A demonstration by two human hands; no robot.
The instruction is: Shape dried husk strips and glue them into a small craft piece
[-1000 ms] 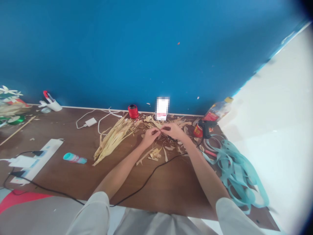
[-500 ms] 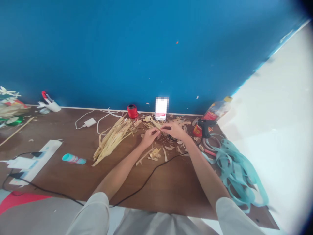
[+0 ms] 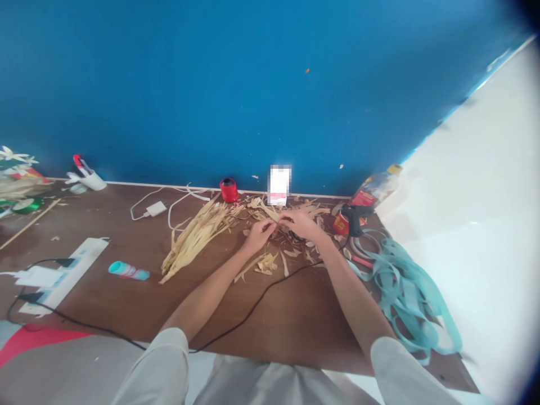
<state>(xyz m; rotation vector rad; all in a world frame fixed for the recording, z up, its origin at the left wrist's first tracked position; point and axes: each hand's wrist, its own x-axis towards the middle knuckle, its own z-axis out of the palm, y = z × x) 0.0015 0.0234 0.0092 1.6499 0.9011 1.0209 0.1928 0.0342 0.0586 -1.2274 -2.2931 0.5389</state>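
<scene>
Both hands, left hand and right hand, pinch a dried husk strip near the surface's far edge, husk pile and ribbon flanking

I am looking down at a brown wooden desk pushed against a deep blue wall. The wall fills the upper half of my view and is plain, with a few small pale and orange specks. A thin white strip runs where wall and desk meet. To my right, a white surface slants away, bright with soft, even light. Grey and red flooring shows at lower left.
</scene>
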